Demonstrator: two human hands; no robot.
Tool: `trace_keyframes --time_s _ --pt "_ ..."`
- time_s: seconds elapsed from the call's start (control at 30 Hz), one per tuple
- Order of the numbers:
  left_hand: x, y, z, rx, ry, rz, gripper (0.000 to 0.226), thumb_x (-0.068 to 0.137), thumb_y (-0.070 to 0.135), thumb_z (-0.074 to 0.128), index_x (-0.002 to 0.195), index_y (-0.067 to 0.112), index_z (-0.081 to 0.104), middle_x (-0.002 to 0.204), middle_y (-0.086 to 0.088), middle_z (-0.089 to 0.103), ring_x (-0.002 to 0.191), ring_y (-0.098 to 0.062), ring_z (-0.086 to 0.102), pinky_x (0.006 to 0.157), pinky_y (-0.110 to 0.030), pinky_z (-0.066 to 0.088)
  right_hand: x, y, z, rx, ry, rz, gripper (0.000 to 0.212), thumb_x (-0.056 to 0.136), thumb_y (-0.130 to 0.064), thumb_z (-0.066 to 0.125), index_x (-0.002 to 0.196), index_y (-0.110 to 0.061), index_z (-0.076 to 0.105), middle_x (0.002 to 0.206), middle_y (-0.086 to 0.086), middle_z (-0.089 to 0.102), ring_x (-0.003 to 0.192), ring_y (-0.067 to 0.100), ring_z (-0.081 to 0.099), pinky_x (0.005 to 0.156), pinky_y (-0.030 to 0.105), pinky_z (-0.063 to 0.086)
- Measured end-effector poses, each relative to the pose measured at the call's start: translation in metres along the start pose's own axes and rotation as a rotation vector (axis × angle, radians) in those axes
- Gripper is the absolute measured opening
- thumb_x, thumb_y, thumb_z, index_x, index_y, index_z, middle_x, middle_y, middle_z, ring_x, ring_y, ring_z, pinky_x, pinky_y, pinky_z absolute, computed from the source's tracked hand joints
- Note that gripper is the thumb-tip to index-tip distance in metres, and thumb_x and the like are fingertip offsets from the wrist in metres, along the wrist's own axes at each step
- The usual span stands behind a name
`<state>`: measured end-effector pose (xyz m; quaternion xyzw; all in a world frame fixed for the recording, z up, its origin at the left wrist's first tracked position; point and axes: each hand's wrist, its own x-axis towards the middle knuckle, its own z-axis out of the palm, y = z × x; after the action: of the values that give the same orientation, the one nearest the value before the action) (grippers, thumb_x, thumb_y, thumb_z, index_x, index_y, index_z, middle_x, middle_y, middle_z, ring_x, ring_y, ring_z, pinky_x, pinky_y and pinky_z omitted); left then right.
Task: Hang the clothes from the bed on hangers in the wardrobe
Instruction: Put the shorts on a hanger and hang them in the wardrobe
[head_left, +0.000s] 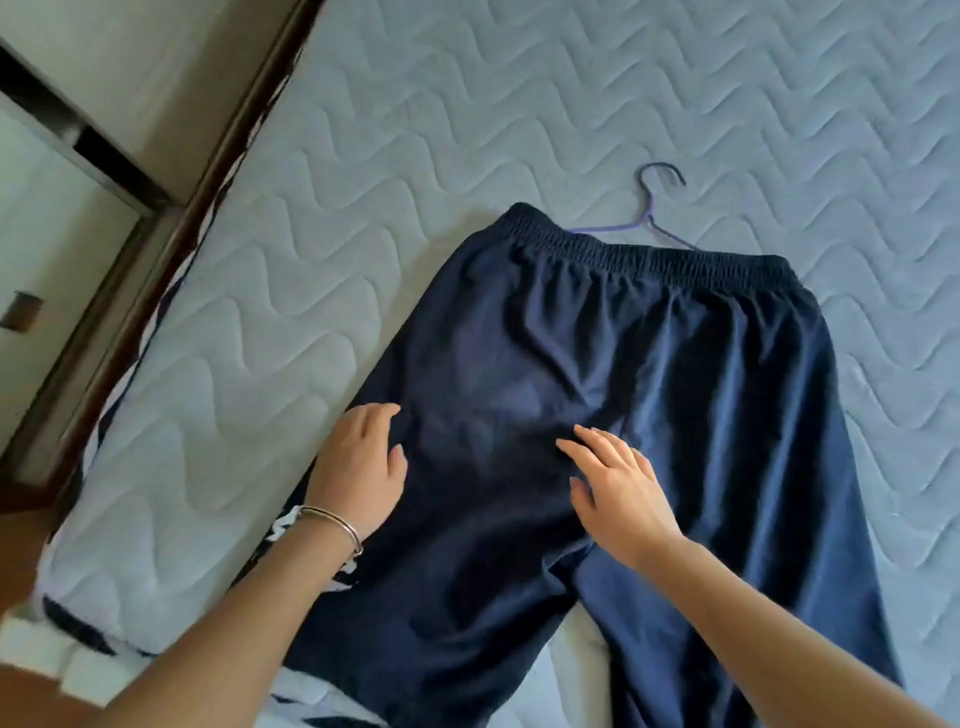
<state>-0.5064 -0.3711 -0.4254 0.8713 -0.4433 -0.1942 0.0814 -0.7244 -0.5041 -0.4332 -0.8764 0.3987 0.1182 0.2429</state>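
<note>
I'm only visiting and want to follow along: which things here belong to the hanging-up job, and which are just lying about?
Part of the job: dark blue trousers; purple hanger, partly under their waistband; left hand and right hand, both resting on the trousers.
Just there: quilted mattress; bracelet on the left wrist; wooden bed frame.

open quilted mattress (519, 104) left, right and beyond navy trousers (649, 389); purple hanger (645, 220) partly under waistband, dark bed frame (247, 104) bounding left edge.
</note>
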Motion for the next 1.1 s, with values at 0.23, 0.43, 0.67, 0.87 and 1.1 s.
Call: trace_keyframes --time_s 0.23,0.43,0.67,0.87,1.1 --pt "0.104 0.147 0.049 0.18 -0.256 0.314 0.067 0.094 0.049 0.03 0.148 0.021 0.003 0.158 -0.004 -0.004 0.146 -0.025 -0.01 0.118 -0.042 0.001 0.066 0.093 -0.061 0.003 0.188 0.245 0.042 0.096 -0.028 0.042 0.135 -0.014 0.044 0.142 0.004 0.043 0.137 0.022 0.031 0.111 0.037 0.025" --pt "0.161 0.18 0.081 0.374 -0.364 0.234 0.084 0.08 0.073 0.022 0.125 0.035 -0.038 0.133 0.0 -0.047 0.135 -0.03 -0.036 0.113 -0.053 -0.012 0.154 0.124 -0.11 0.07 0.274 0.187 0.048 0.095 -0.025 0.04 0.141 -0.012 0.032 0.149 0.004 0.032 0.139 0.022 0.024 0.113 0.035 0.019" --pt "0.167 0.176 0.088 0.344 -0.413 0.224 0.09 0.046 0.083 -0.008 0.114 0.041 -0.05 0.123 0.004 -0.055 0.122 -0.023 -0.049 0.112 -0.054 -0.013 0.22 0.129 -0.143 0.353 0.089 0.271 0.048 0.092 -0.044 0.043 0.131 -0.016 0.046 0.128 0.008 0.055 0.119 0.028 0.049 0.104 0.041 0.034" --pt "0.167 0.185 0.07 0.301 -0.521 0.167 0.088 0.079 0.072 0.032 0.131 0.042 -0.031 0.147 0.004 -0.038 0.137 -0.028 -0.034 0.113 -0.052 -0.012 0.191 0.113 -0.182 0.463 -0.02 0.153 0.027 0.088 -0.042 0.053 0.096 -0.019 0.064 0.06 0.001 0.055 0.053 0.014 0.053 0.053 0.022 0.04" --pt "0.122 0.244 -0.059 -0.569 -0.095 0.056 0.036 0.095 0.025 0.045 0.127 0.01 0.052 0.133 -0.004 0.052 0.125 -0.01 0.042 0.097 -0.011 0.028 0.094 0.069 -0.231 0.988 -0.076 0.311 0.02 0.091 -0.029 0.054 0.083 -0.014 0.066 0.061 0.0 0.045 0.037 0.007 0.031 0.036 0.014 0.025"
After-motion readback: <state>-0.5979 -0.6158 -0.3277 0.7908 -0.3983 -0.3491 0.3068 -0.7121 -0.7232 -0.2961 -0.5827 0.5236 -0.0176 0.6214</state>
